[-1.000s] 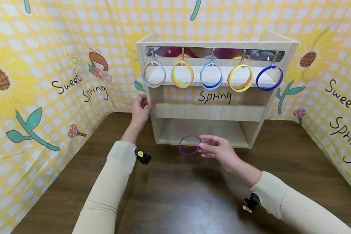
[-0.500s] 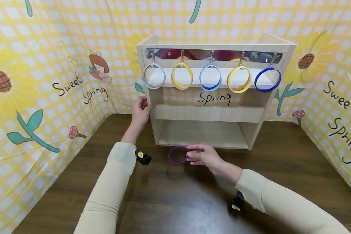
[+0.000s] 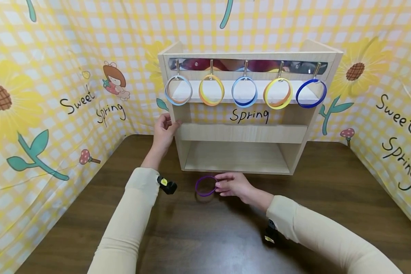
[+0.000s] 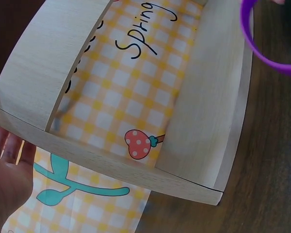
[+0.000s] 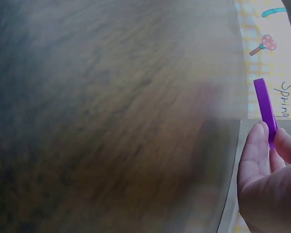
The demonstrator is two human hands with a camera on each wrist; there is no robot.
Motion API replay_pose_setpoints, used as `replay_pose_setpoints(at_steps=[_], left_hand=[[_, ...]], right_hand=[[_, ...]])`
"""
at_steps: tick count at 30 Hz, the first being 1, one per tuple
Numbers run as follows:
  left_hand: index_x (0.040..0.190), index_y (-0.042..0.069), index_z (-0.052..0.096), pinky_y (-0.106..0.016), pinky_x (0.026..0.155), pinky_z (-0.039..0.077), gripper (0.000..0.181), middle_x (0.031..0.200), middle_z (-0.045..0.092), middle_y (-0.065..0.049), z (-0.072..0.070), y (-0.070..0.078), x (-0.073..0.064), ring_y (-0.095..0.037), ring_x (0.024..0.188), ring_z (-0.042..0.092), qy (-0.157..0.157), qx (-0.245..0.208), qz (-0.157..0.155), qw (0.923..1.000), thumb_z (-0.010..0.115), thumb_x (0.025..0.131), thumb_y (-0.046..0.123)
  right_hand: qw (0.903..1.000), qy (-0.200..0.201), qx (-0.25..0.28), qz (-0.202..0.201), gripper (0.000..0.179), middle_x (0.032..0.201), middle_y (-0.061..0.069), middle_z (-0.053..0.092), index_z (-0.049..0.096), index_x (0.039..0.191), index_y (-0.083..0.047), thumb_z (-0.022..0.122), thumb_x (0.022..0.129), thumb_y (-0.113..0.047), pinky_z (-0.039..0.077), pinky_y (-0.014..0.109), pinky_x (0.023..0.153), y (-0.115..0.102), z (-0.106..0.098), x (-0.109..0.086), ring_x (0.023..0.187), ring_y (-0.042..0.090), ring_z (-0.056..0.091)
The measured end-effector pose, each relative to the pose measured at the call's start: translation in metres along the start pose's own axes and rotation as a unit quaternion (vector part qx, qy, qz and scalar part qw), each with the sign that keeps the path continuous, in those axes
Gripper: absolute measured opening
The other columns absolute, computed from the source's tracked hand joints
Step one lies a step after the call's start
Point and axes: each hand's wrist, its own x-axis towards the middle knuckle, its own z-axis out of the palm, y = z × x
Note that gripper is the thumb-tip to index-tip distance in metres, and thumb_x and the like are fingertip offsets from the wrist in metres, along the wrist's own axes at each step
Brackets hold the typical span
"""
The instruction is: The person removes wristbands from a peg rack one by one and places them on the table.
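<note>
Ring (image 5: 266,103), in front of shelf (image 3: 241,133) | right hand (image 3: 236,186) nearer, pinching its edge | loop extends toward shelf's left side | left hand (image 3: 164,129) grips that side

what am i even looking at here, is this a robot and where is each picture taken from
There is no machine, just a person's two bare hands. The wide view comes from a camera worn on the head, looking forward and down. The two close views come from cameras on the wrists, each facing that hand's work. On the brown table stands a pale wooden rack; five metal hooks in a row near its top hold coloured rings. The left hand grips the rack's side. The right hand pinches a purple ring between thumb and fingers, in front of the rack.
</note>
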Motion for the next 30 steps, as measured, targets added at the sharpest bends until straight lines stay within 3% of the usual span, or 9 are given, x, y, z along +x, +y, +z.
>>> replay_pose_setpoints(at_steps=[3,5,10,17,24,30], left_hand=[[0.117,-0.015,0.05,-0.023,0.077,0.045,0.032,0.106,0.058,-0.014,0.002,0.009,-0.005,-0.01,0.089,0.056,-0.003,0.002,0.002,1.0,0.06,0.088,-0.005],[0.115,-0.013,0.051,-0.023,0.077,0.045,0.029,0.104,0.059,-0.012,0.003,0.014,-0.008,-0.01,0.088,0.056,-0.003,0.003,0.002,1.0,0.06,0.088,-0.005],[0.113,-0.01,0.053,-0.023,0.077,0.045,0.027,0.099,0.058,-0.003,0.003,0.015,-0.009,-0.011,0.088,0.056,-0.001,0.002,0.001,1.0,0.06,0.088,-0.005],[0.118,-0.013,0.051,-0.024,0.077,0.045,0.032,0.098,0.058,0.0,0.002,0.014,-0.008,-0.01,0.089,0.057,-0.003,0.0,-0.002,1.0,0.06,0.088,-0.005],[0.123,-0.018,0.048,-0.023,0.076,0.045,0.038,0.11,0.057,-0.019,0.002,0.015,-0.009,-0.01,0.089,0.056,-0.006,-0.001,-0.007,1.0,0.06,0.089,-0.005],[0.122,-0.019,0.047,-0.022,0.075,0.045,0.039,0.098,0.059,-0.004,0.003,0.015,-0.008,-0.009,0.086,0.056,-0.001,-0.004,-0.003,1.0,0.06,0.088,-0.004]], right_hand=[[1.0,0.0,-0.006,0.004,0.038,0.107,0.028,0.065,0.056,0.126,0.011,0.064,0.09,0.002,0.056,0.034,0.072,0.003,0.001,0.001,0.085,0.026,0.07],[0.9999,0.0,-0.01,0.005,0.037,0.106,0.028,0.065,0.057,0.125,0.011,0.064,0.09,0.002,0.056,0.034,0.072,0.004,0.002,0.002,0.084,0.025,0.07],[0.9998,0.003,-0.018,0.007,0.036,0.103,0.027,0.067,0.056,0.125,0.012,0.064,0.09,0.003,0.056,0.034,0.072,0.005,0.004,0.003,0.085,0.028,0.07],[0.9995,0.01,-0.031,0.006,0.034,0.102,0.027,0.067,0.058,0.122,0.013,0.064,0.09,0.004,0.056,0.034,0.069,0.008,0.008,0.005,0.083,0.026,0.07],[0.9983,0.023,-0.053,0.003,0.031,0.099,0.024,0.069,0.06,0.119,0.012,0.064,0.089,0.005,0.056,0.034,0.066,0.011,0.011,0.006,0.078,0.025,0.07],[0.997,0.032,-0.07,0.0,0.029,0.092,0.019,0.07,0.061,0.116,0.011,0.065,0.088,0.005,0.056,0.034,0.064,0.011,0.013,0.008,0.075,0.023,0.069]])
